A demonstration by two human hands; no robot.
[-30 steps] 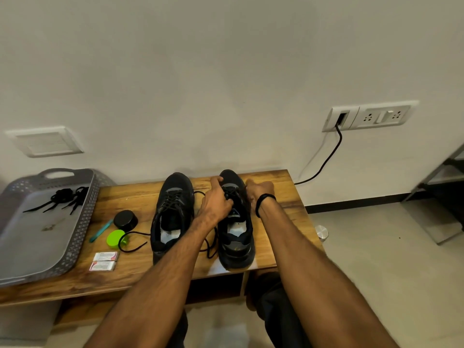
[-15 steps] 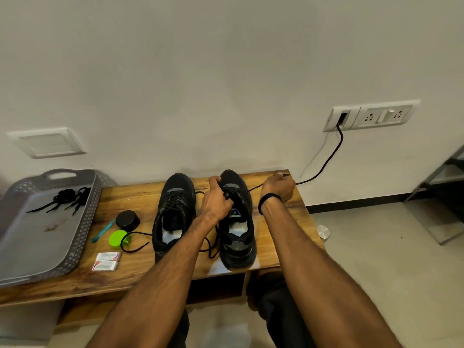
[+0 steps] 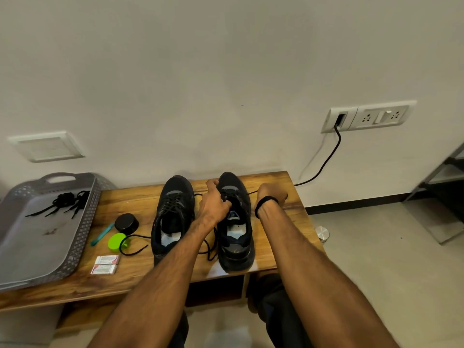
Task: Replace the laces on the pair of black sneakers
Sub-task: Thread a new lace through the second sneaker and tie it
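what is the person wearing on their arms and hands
No sleeves or gloves show: the left arm and right arm are bare down to the frame's edge. The right hand has a thin black band round its wrist. The left hand has nothing on its wrist.

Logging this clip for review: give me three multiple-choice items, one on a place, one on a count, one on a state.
1. Where does the bundle of loose black laces lie? A in the grey tray B on the floor C inside a sneaker
2. How many small white boxes lie on the bench? A one B two C four
3. What is the right hand doing? A lying flat B pinching a lace C holding the green lid
Key: 1 A, they rest on the tray's floor; 2 B, two lie side by side; 3 B, a strand runs straight from the sneaker to that hand.
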